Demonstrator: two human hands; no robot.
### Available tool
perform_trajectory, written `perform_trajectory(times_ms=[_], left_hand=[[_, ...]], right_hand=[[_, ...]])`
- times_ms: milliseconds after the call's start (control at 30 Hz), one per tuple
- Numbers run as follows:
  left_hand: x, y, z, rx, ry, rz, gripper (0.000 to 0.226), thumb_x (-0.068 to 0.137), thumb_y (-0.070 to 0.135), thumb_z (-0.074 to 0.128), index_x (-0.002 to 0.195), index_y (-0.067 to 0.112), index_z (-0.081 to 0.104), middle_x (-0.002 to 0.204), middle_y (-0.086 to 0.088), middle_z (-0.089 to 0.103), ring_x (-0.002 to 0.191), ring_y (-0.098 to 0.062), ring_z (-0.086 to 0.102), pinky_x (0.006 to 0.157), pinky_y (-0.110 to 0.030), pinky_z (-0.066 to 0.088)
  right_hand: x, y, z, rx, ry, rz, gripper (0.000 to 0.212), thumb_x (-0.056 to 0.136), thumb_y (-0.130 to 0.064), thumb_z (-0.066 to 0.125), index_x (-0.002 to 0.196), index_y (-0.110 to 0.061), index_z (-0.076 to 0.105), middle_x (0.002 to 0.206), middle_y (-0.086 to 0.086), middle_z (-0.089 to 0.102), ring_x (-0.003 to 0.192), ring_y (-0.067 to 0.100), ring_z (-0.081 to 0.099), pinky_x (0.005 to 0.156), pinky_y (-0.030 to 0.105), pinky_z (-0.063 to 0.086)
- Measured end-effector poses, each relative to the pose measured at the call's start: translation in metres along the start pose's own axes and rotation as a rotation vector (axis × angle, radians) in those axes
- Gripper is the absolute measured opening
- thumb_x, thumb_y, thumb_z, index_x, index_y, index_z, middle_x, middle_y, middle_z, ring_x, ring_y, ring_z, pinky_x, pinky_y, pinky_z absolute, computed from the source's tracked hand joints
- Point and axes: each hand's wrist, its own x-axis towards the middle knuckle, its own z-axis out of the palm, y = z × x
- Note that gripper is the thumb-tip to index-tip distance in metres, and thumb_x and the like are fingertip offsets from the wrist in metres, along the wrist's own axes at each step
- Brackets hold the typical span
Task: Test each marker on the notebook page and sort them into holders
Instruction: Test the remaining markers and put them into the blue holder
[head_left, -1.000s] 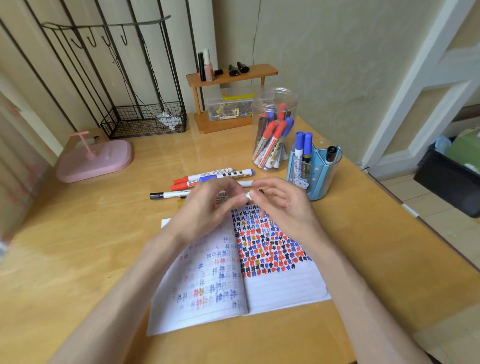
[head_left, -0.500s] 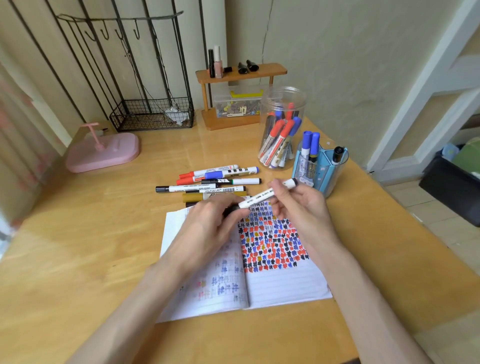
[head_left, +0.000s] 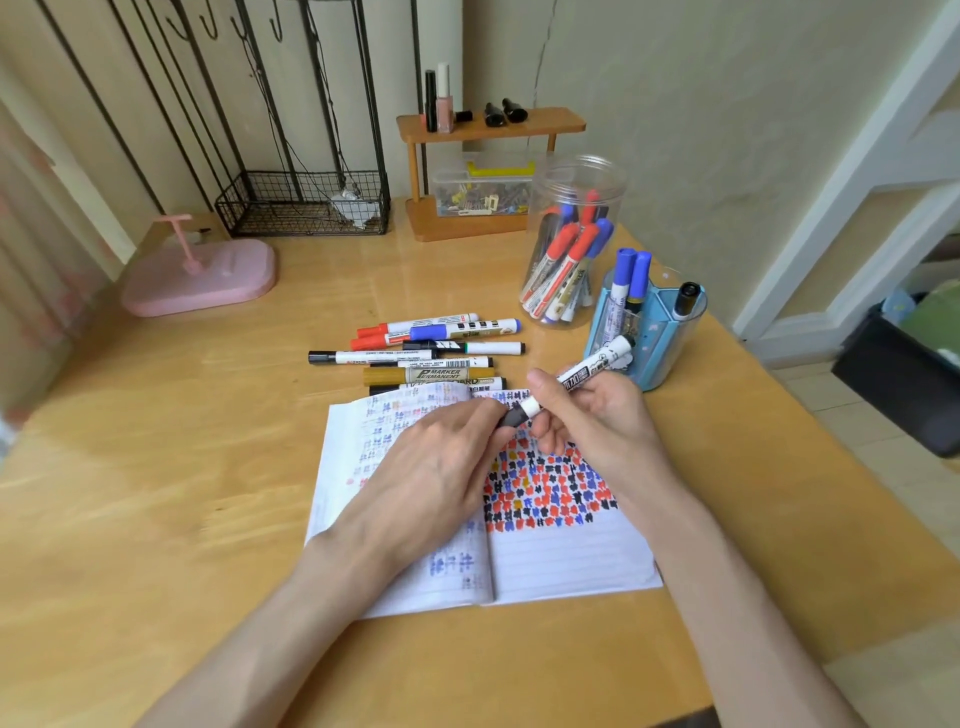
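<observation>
Marker (head_left: 587, 375), white-barrelled, hangs tilted above the far edge of the notebook (head_left: 571, 561), its tail aimed at the blue holder (head_left: 665, 358) beyond the notebook's far right corner. The right hand (head_left: 597, 426) has its grip closed round the barrel, and the left hand (head_left: 441, 467) pinches the black cap (head_left: 513, 417) in its grip. If the cap lets go with a jerk, the tail could strike the holder close behind it, or the bare tip could streak fingers. Loose markers (head_left: 436, 353) lie just past the notebook's far edge, where a sweeping left hand could roll them. A clear jar (head_left: 571, 234) stands farther back. Left of the notebook the counter (head_left: 182, 467) gives wide room. To the right its edge is near, so a knocked holder might go over.
</observation>
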Motion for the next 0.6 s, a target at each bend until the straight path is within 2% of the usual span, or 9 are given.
perform_trajectory(times_ms=[133,233,333,433,500,600], left_hand=[[0.0017,-0.0078,-0.0045,-0.254,-0.082,-0.076,0.03,0.112,0.039,0.036,0.089,0.023,0.049,0.073,0.011,0.05,0.067,-0.015,0.047,0.062,-0.03,0.034],[0.0011,-0.0099,-0.0085,-0.404,-0.157,-0.123,0.029,0.112,0.039,0.038,0.086,0.031,0.049,0.072,0.012,0.05,0.069,-0.014,0.048,0.066,-0.035,0.041],[-0.0044,-0.0077,-0.0064,-0.337,-0.132,-0.118,0.028,0.111,0.044,0.038,0.092,0.03,0.052,0.079,0.013,0.053,0.076,-0.011,0.051,0.07,-0.03,0.039],[-0.0066,-0.0033,-0.0017,-0.214,-0.003,-0.084,0.032,0.107,0.052,0.043,0.103,0.025,0.059,0.084,0.015,0.057,0.077,-0.007,0.053,0.069,-0.022,0.041],[-0.0054,-0.003,-0.0001,-0.177,0.048,-0.076,0.03,0.108,0.048,0.043,0.101,0.025,0.06,0.08,0.018,0.054,0.071,-0.005,0.049,0.064,-0.019,0.036],[-0.0047,-0.0046,0.0012,-0.24,0.024,-0.083,0.027,0.11,0.042,0.04,0.093,0.026,0.053,0.07,0.016,0.048,0.064,-0.008,0.048,0.06,-0.02,0.032]], right_hand=[[-0.0019,-0.0016,-0.0018,0.002,-0.049,-0.07,0.033,0.099,-0.023,0.067,0.078,0.001,0.072,0.069,0.018,0.069,0.059,0.023,0.062,0.057,0.028,0.052],[-0.0042,-0.0038,-0.0007,0.019,-0.091,-0.078,0.023,0.1,-0.02,0.065,0.087,-0.001,0.07,0.071,0.015,0.067,0.062,0.021,0.061,0.058,0.026,0.051],[-0.0035,-0.0013,0.001,0.032,-0.091,-0.071,0.028,0.1,-0.019,0.067,0.091,0.007,0.068,0.071,0.015,0.066,0.062,0.022,0.059,0.059,0.029,0.05],[-0.0025,0.0014,0.0034,0.016,-0.087,-0.075,0.036,0.097,-0.023,0.07,0.082,0.01,0.068,0.068,0.017,0.068,0.057,0.023,0.059,0.057,0.031,0.048],[-0.003,0.0012,0.005,-0.001,-0.098,-0.086,0.036,0.098,-0.022,0.069,0.078,0.008,0.068,0.066,0.016,0.067,0.055,0.021,0.058,0.055,0.028,0.048],[-0.0031,0.0001,0.0053,-0.003,-0.131,-0.118,0.027,0.101,-0.017,0.065,0.085,0.005,0.066,0.066,0.015,0.064,0.056,0.021,0.058,0.055,0.026,0.049]])
